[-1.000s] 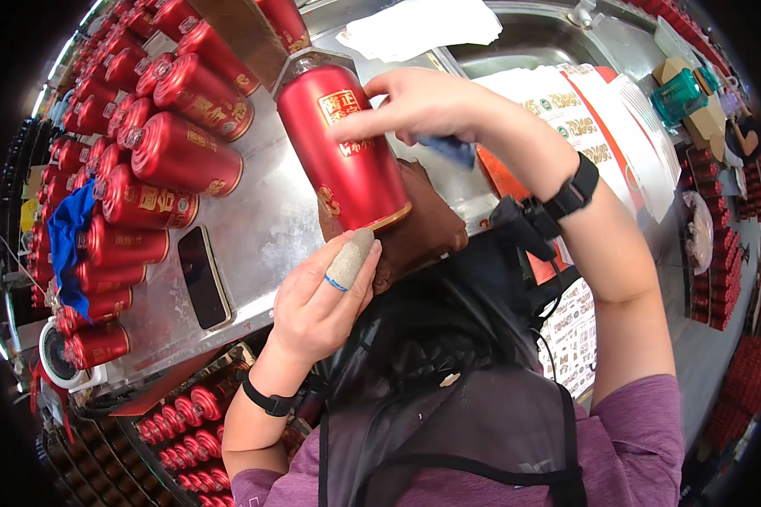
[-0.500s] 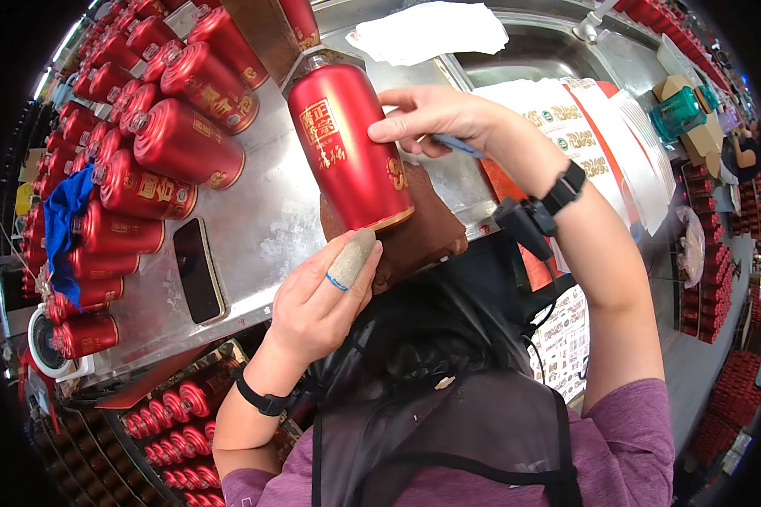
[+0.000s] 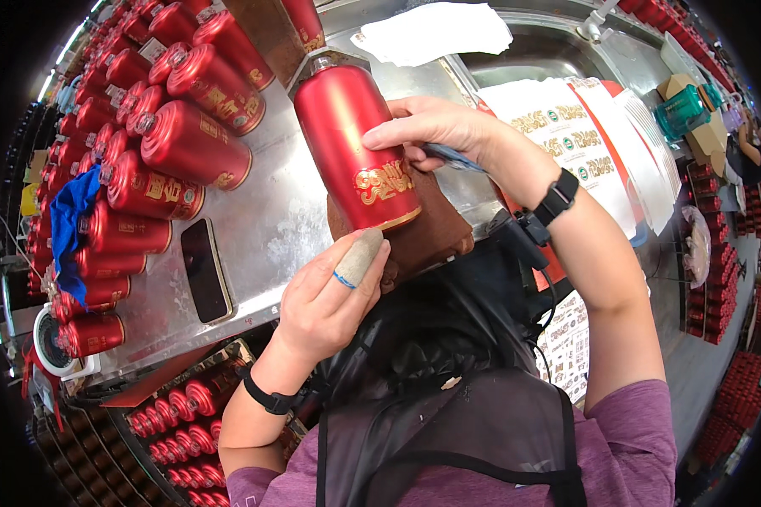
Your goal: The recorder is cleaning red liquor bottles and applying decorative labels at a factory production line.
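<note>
A red bottle [image 3: 347, 127] with a gold motif low on its side and a clear stopper lies tilted before me, its gold-rimmed base toward me. My left hand [image 3: 334, 287], a pale cloth finger cot with a blue edge on one finger, is closed at the base. My right hand [image 3: 448, 135] grips the right side, thumb on the front and fingers curled by the edge. A flat bluish strip [image 3: 454, 157] is tucked in that hand; I cannot make out its kind. Beneath the bottle is a brown cloth pad [image 3: 427, 232].
Many red bottles [image 3: 194, 144] crowd the left of the metal table [image 3: 258, 211], with a blue cloth [image 3: 69, 228] over some. A phone [image 3: 205, 270] lies nearby. White paper [image 3: 435, 34] and gold-printed sticker sheets [image 3: 558, 135] sit beside a sink [image 3: 533, 63]. Crated bottles [image 3: 182, 406] stand below.
The bottle has turned about its long axis: the square gold emblem has gone from the front and the gold motif has come round. Both hands stay on it.
</note>
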Motion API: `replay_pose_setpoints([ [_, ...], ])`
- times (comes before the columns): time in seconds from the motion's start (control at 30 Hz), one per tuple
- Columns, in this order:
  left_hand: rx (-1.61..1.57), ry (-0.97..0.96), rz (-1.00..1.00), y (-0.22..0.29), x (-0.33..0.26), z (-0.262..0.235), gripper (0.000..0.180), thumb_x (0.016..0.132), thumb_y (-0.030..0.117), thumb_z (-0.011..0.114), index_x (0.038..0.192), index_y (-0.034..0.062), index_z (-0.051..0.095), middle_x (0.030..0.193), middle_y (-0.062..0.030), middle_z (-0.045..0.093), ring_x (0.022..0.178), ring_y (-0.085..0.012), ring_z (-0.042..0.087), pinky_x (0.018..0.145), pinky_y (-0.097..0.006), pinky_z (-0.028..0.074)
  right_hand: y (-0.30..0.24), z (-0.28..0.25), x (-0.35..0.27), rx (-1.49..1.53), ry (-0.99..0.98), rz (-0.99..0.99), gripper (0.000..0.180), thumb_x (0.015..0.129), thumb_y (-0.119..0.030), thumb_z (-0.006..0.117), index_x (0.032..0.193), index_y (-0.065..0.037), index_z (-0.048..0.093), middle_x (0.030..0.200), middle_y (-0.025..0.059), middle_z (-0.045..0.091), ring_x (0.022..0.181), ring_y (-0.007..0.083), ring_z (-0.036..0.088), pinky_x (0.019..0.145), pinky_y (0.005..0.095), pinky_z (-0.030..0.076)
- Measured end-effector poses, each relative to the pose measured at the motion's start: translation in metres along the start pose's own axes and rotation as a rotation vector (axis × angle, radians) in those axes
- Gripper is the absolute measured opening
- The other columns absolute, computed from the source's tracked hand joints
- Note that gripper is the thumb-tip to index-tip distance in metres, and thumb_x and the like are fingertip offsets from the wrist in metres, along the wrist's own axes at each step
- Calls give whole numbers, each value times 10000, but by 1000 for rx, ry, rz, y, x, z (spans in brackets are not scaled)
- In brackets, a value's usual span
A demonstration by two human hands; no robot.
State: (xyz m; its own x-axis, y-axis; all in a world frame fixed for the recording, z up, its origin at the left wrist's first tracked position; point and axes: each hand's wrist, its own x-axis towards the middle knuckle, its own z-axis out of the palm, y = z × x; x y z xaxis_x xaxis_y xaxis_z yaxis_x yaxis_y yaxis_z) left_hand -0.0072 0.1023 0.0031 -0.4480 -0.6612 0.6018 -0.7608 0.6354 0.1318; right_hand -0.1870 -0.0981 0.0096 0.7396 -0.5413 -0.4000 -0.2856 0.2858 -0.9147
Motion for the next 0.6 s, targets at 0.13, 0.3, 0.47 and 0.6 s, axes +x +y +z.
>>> replay_pose_setpoints([
  [0.13,37,-23,-13,-2,-5,-5,367,709,-16,726,1077,-10,721,1129,-117,678,1045,-264,669,854,-339,567,-34,45,-7,-913,414,-79,748,693,-618,801,1093,4,686,848,43,655,640,101,569,605,244,467],
  [0.3,9,-12,-12,4,2,-2,356,719,-33,714,1074,-12,724,1113,-127,685,1037,-281,669,870,-355,566,-14,-3,-5,-259,86,-25,684,759,-532,794,1172,-7,646,791,-2,615,585,17,491,453,188,338],
  [0.47,31,-8,-18,3,1,0,344,718,-20,727,1061,-2,730,1118,-114,681,1040,-257,669,844,-337,571,-20,19,-6,-371,167,-49,756,725,-575,800,1164,20,639,796,18,631,603,42,514,501,196,383],
  [0.6,36,-7,-14,0,-3,-3,345,715,-17,728,1060,-1,730,1116,-112,682,1036,-257,670,842,-338,571,-30,26,-5,-671,303,-61,842,681,-647,794,1144,41,645,796,47,647,635,88,553,594,219,452],
])
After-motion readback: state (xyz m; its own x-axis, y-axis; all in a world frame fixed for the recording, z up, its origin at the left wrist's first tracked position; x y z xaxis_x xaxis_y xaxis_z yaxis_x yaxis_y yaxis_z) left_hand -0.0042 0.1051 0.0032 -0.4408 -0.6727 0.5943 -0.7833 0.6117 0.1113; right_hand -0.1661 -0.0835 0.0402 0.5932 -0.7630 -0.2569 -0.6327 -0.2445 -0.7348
